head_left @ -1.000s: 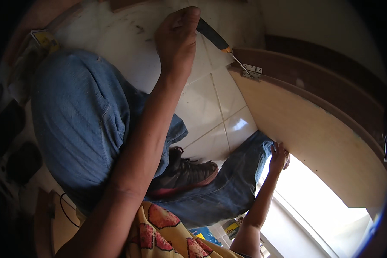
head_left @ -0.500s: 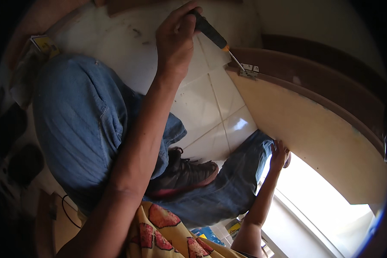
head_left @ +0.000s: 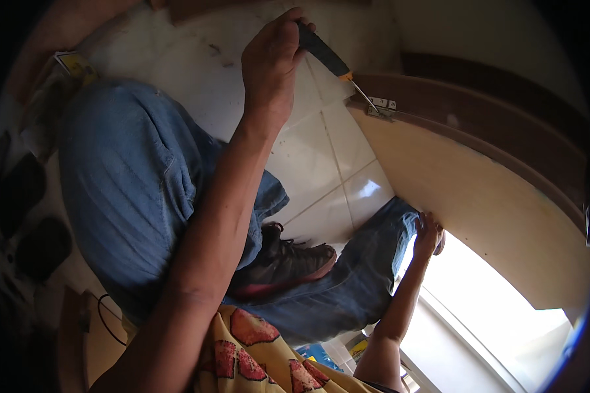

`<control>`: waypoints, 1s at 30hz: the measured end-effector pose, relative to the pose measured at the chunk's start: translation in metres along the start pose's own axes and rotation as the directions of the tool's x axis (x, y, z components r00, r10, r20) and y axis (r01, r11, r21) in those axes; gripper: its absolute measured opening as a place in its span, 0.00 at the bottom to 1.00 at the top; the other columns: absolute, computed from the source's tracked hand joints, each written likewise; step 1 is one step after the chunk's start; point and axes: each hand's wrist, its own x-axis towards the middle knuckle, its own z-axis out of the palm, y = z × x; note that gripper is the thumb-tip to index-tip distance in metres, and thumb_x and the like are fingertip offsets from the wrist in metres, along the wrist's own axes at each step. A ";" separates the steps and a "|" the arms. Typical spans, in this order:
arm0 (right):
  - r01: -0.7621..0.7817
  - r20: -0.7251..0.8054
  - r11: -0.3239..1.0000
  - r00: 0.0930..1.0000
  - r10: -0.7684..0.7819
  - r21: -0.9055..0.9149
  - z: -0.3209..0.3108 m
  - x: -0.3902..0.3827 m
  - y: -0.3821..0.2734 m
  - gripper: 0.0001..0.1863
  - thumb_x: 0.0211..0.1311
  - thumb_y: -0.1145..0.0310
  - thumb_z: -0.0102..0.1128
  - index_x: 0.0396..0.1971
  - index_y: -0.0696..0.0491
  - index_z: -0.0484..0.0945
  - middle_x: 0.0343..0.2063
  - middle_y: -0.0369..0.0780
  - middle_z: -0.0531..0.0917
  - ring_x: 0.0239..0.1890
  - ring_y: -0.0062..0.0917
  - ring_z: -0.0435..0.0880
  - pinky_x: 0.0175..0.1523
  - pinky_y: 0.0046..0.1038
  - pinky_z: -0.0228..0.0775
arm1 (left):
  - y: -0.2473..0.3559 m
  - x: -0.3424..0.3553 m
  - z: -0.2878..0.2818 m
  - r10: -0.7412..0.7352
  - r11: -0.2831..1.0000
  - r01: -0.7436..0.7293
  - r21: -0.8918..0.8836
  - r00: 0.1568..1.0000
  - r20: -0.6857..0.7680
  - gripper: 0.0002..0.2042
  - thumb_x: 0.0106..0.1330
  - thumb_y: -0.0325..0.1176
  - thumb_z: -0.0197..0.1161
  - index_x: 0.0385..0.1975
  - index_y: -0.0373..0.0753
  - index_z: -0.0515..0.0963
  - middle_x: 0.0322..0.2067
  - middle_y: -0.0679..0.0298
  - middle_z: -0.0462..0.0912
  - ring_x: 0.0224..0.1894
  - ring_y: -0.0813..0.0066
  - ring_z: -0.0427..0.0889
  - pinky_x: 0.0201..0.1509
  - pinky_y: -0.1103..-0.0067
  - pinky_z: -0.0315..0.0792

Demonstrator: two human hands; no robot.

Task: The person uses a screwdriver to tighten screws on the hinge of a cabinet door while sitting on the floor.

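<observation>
A screwdriver (head_left: pixel 324 56) with a dark handle and an orange collar is shown near the top centre, its thin shaft slanting down to the right so that the tip meets a small metal hinge plate (head_left: pixel 380 107). The plate is seated at the upper corner of a pale wooden panel (head_left: pixel 498 203), just beside the panel's dark brown edge band (head_left: pixel 505 124), which curves off to the right. The handle is enclosed by the left hand (head_left: pixel 272 65), whose grip is closed firmly around it. The panel's lower edge is steadied by the right hand (head_left: pixel 429 232), fingers curled against it; how tightly cannot be told. Open white floor tile (head_left: pixel 328 164) is seen between panel and bent knees in blue jeans (head_left: pixel 131 190). A dark shoe (head_left: pixel 285 262) rests on the tile below.
</observation>
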 end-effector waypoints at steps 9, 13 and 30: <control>0.071 -0.024 0.997 0.997 -0.071 0.001 0.011 -0.002 -0.003 0.21 0.65 0.76 0.65 0.55 0.49 0.70 0.46 0.39 0.83 0.44 0.29 0.88 0.38 0.29 0.85 | -0.003 0.003 -0.008 0.019 0.995 -0.011 0.096 0.997 -0.079 0.24 0.71 0.48 0.65 0.59 0.36 0.78 0.49 0.65 0.83 0.51 0.77 0.80 0.54 0.75 0.74; 0.041 -0.032 0.998 0.999 -0.040 0.040 0.010 -0.005 -0.005 0.21 0.65 0.76 0.65 0.56 0.49 0.70 0.47 0.39 0.83 0.44 0.29 0.88 0.38 0.29 0.85 | -0.010 -0.004 -0.002 0.078 0.985 -0.065 0.159 0.994 -0.079 0.24 0.71 0.46 0.66 0.59 0.34 0.77 0.49 0.65 0.83 0.49 0.78 0.81 0.53 0.78 0.74; 0.019 0.016 0.997 1.000 -0.018 -0.070 0.004 0.000 -0.001 0.26 0.68 0.71 0.63 0.62 0.47 0.64 0.52 0.39 0.80 0.50 0.32 0.84 0.52 0.37 0.79 | 0.003 0.002 -0.011 -0.066 0.893 0.150 0.424 0.976 -0.207 0.25 0.70 0.46 0.67 0.59 0.35 0.76 0.52 0.63 0.81 0.53 0.74 0.80 0.61 0.72 0.72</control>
